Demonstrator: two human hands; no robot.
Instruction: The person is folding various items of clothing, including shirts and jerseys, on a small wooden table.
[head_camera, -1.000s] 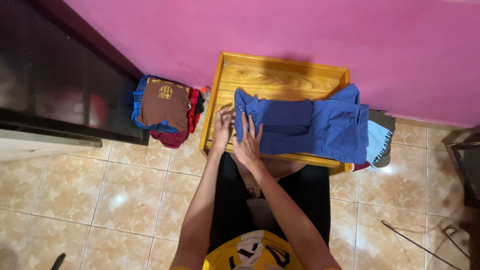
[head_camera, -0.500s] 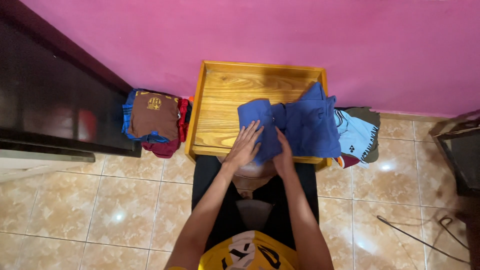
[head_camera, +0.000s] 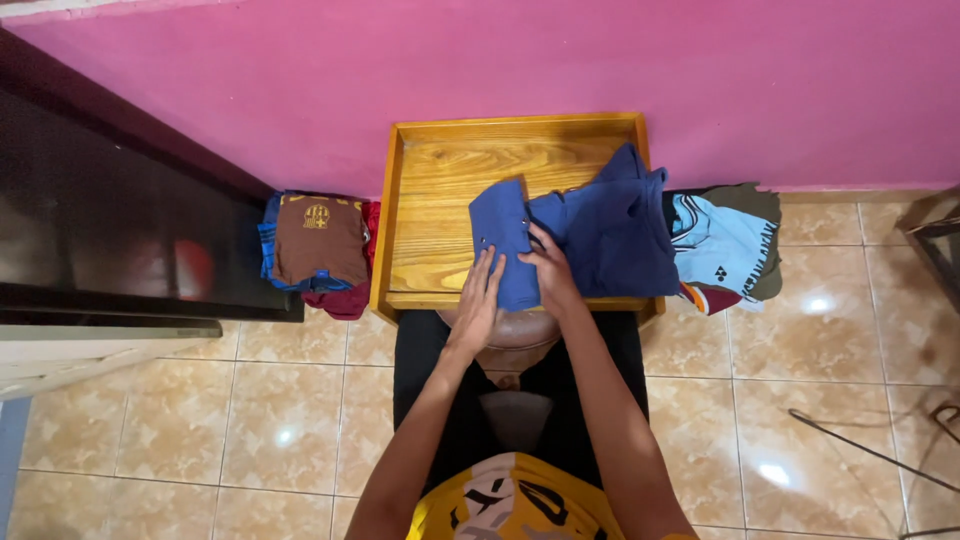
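Head view: pink wall (head_camera: 700, 70) at the back, beige tiled floor (head_camera: 200, 420) below, dark cabinet (head_camera: 100, 220) along the left side. A low wooden desk (head_camera: 440, 190) with a raised rim sits against the wall, bare wood showing on its left half.

A blue shirt (head_camera: 610, 230) lies across the right half of the desk, bunched, its far edge spilling over the right rim. One part is folded into a narrow flat strip (head_camera: 503, 240) that runs from mid-desk down to the front rim.

Left hand (head_camera: 480, 300): fingers straight and together, palm down, flat at the left edge of the folded strip near the front rim. Right hand (head_camera: 548, 268): palm down on the shirt just right of the strip, fingers slightly spread, pressing the cloth. Neither hand pinches anything; both lie flat. The hands are close together, the strip between them.

Left of the desk, on the floor: a stack of folded clothes (head_camera: 318, 245), brown shirt on top, blue and red ones under it. Right of the desk: a loose pile of clothes (head_camera: 725, 245), light blue piece on top, olive and dark red underneath, touching the desk side.

The person wears black trousers and a yellow top. A thin cable (head_camera: 870, 450) lies on the tiles at lower right.
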